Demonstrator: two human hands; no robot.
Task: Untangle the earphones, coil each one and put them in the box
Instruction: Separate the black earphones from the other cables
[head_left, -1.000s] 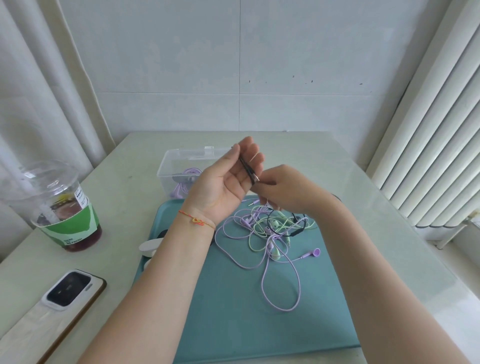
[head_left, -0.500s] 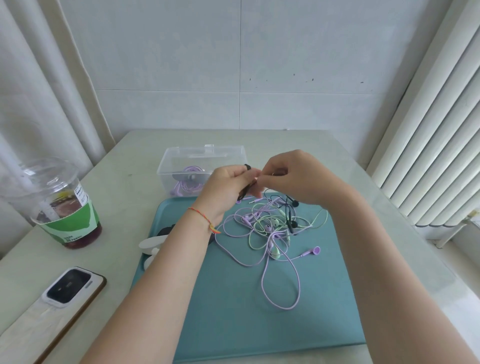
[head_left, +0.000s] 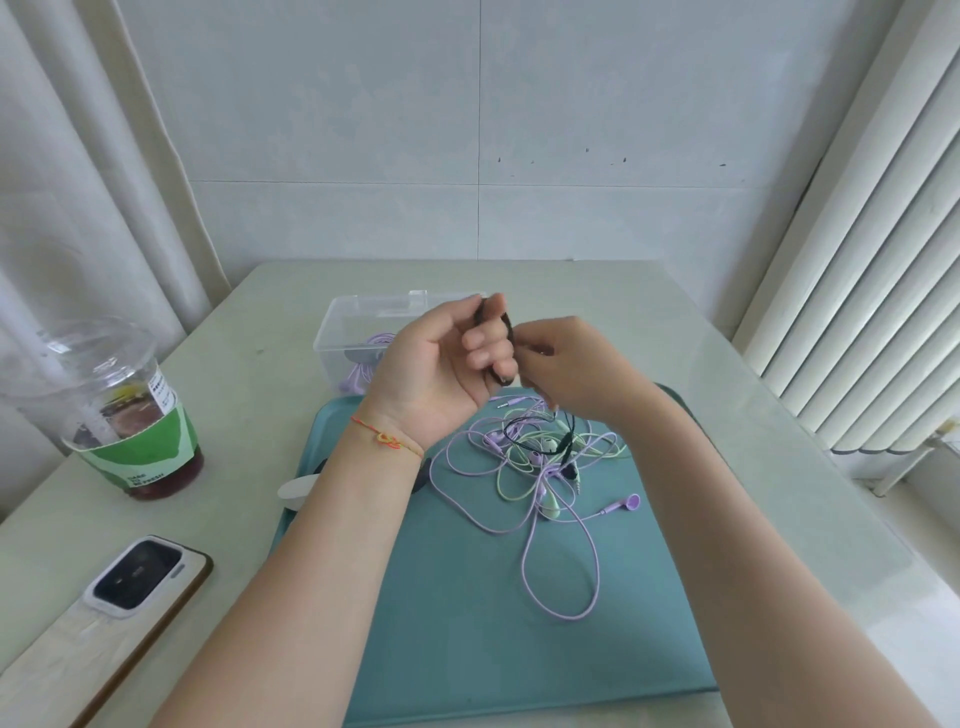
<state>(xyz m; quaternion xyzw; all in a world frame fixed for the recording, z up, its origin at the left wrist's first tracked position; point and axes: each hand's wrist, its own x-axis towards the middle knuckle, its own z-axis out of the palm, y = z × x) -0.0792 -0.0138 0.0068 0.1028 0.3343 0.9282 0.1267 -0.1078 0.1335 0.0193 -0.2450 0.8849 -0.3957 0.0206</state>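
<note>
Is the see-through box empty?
No. The clear box already holds a coiled purple earphone, seen through its wall.

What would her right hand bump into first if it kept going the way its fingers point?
The right hand points toward the left hand, whose fingers have the black earphone cable wound around them. It would meet that cable and those fingers at once; they already look to be touching, though depth is unclear.

A pale green counter (head_left: 727, 364) butts against a wall of large white tiles (head_left: 363, 130), marked by a few small dark specks. A white curtain (head_left: 62, 208) hangs in folds at the left; white vertical blinds (head_left: 872, 260) at the right let in soft daylight.
</note>
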